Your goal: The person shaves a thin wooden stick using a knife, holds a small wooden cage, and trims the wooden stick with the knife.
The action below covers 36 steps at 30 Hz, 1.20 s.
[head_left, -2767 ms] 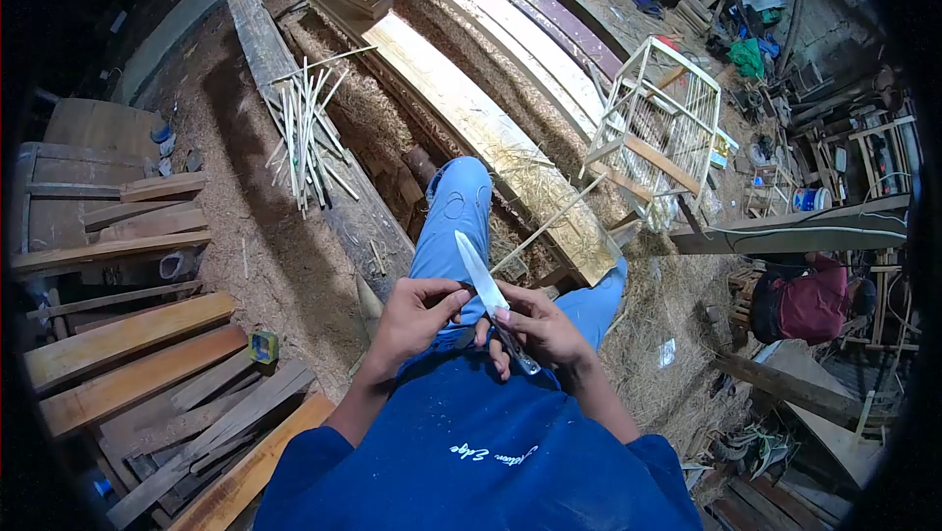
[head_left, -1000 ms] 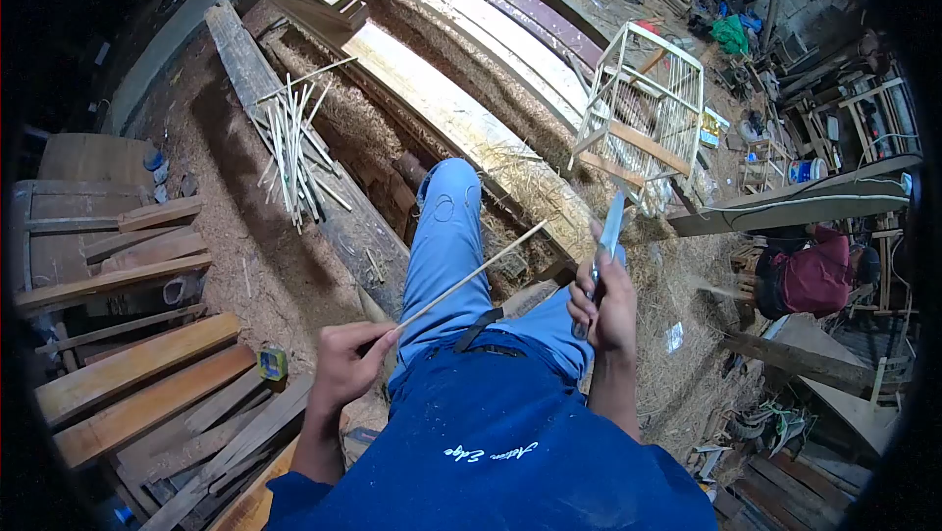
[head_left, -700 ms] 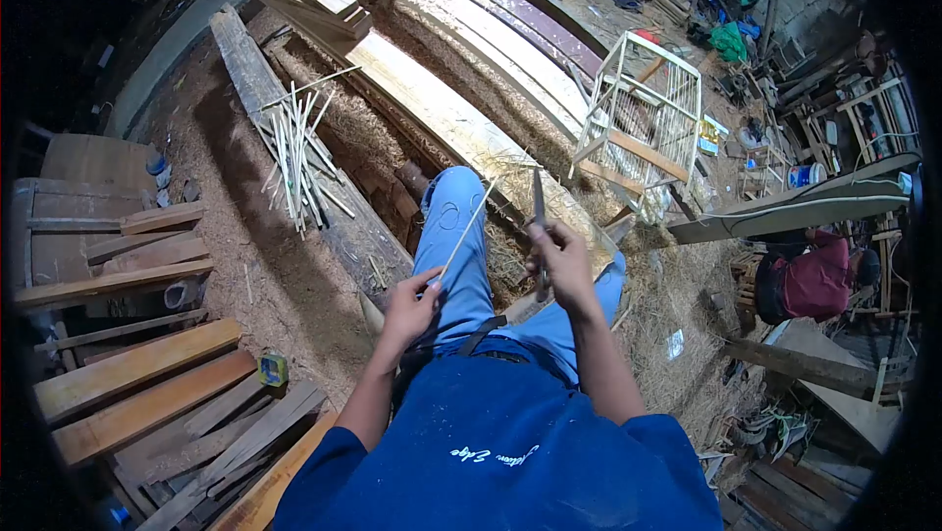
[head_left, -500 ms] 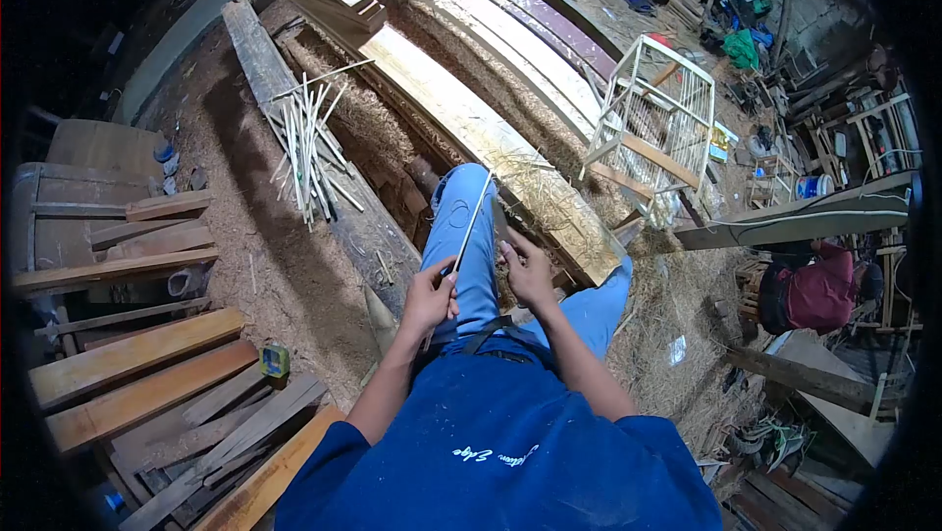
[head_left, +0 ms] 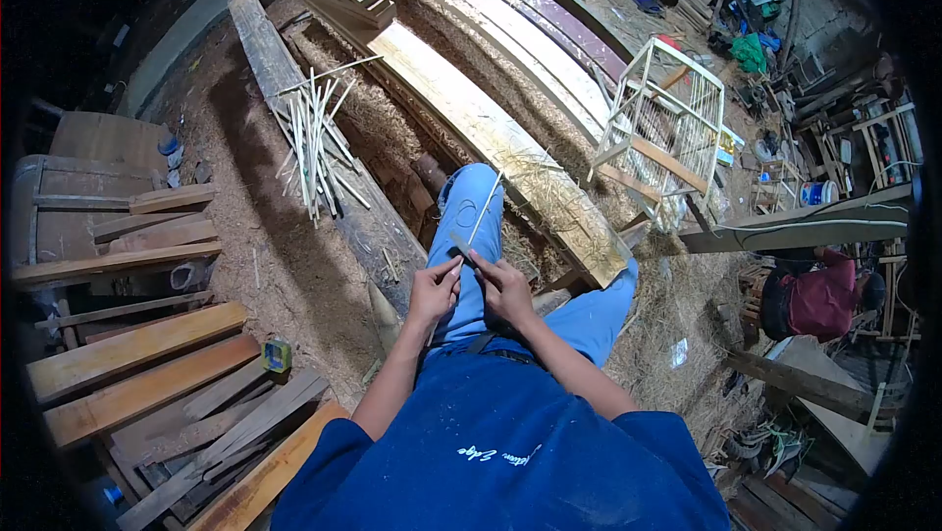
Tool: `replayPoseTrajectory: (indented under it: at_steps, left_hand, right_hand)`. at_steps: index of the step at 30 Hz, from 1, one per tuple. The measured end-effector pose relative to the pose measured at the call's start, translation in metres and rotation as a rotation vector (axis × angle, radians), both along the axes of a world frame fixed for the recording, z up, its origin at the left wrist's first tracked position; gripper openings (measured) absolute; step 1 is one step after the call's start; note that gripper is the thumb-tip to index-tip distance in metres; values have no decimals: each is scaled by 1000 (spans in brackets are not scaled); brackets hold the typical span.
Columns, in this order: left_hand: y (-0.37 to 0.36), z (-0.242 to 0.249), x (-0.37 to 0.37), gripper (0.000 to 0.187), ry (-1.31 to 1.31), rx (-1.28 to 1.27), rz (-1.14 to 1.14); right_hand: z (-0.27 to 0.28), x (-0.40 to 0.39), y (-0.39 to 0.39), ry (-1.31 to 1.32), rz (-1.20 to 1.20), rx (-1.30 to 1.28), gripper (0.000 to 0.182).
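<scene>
My left hand (head_left: 433, 295) is closed around a thin pale wooden stick (head_left: 488, 203), which slants up over my knee. In my right hand (head_left: 506, 293) is a knife (head_left: 460, 242), its short grey blade lying against the stick close to my left fingers. The knife's handle is hidden in my grip. Both hands are close together above my lap. A loose bundle of similar thin sticks (head_left: 316, 143) lies to the upper left on a weathered plank (head_left: 263, 45).
A slatted cage (head_left: 667, 129) stands on the right beside a long pale beam (head_left: 471, 104) strewn with shavings. Cut boards (head_left: 137, 345) and a yellow tape measure (head_left: 277, 355) lie at left. Two other people sit nearby, one in a red shirt (head_left: 822, 295).
My right hand has moved left and down toward my left hand. The knife blade has shifted from beside the stick's middle to across it near my left fingers.
</scene>
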State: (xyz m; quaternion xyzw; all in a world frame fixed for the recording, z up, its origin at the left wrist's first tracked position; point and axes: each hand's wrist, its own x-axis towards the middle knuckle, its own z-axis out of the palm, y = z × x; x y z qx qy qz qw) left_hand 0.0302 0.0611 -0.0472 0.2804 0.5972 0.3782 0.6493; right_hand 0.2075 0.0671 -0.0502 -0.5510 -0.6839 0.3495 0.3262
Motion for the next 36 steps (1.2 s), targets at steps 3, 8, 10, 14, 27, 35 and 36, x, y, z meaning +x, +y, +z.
replayPoseTrajectory:
  at_steps: [3, 8, 10, 14, 27, 35, 36]
  left_hand:
    - [-6, 8, -5, 31, -23, -16, -9]
    - [-35, 12, -18, 32, 64, -21, -67]
    - [-55, 18, -28, 32, 102, 0, -89]
    - [-97, 33, -58, 30, 175, 15, -145]
    - [-24, 41, -23, 31, 103, -55, -80]
    - [27, 12, 6, 27, 83, -5, -45]
    - [23, 7, 3, 27, 96, 19, -57]
  right_hand:
    - [-1, -3, 0, 61, -33, -46, 42]
    - [-7, -7, 1, 34, -95, -6, 43]
    - [-12, -7, 4, 41, -101, -4, 43]
    - [-11, -7, 6, -32, -123, -24, 42]
    - [-4, -9, 37, 113, -100, -22, 34]
    - [-18, -3, 31, 46, -58, 74, 36]
    - [-14, -5, 27, 48, -59, 68, 36]
